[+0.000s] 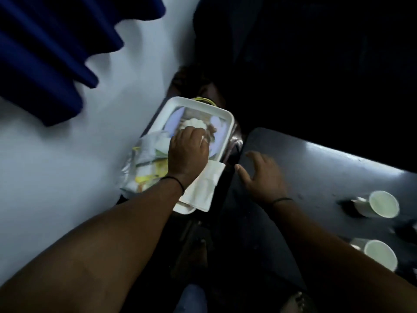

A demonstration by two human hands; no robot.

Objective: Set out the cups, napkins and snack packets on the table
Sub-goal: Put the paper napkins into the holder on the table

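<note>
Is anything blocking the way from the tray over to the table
Nothing visible blocks it. The left hand reaches into the tray; only a dark gap separates it from the table. The right hand rests open on the near table corner, and two cups stand farther along.

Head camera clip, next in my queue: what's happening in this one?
A person is setting out snacks. The left hand reaches into a white tray beside the dark table, fingers closing around something pale; whether it is gripped is unclear. A folded napkin hangs over the tray's near edge, with snack packets alongside. The right hand rests open on the table, where two paper cups already stand.
</note>
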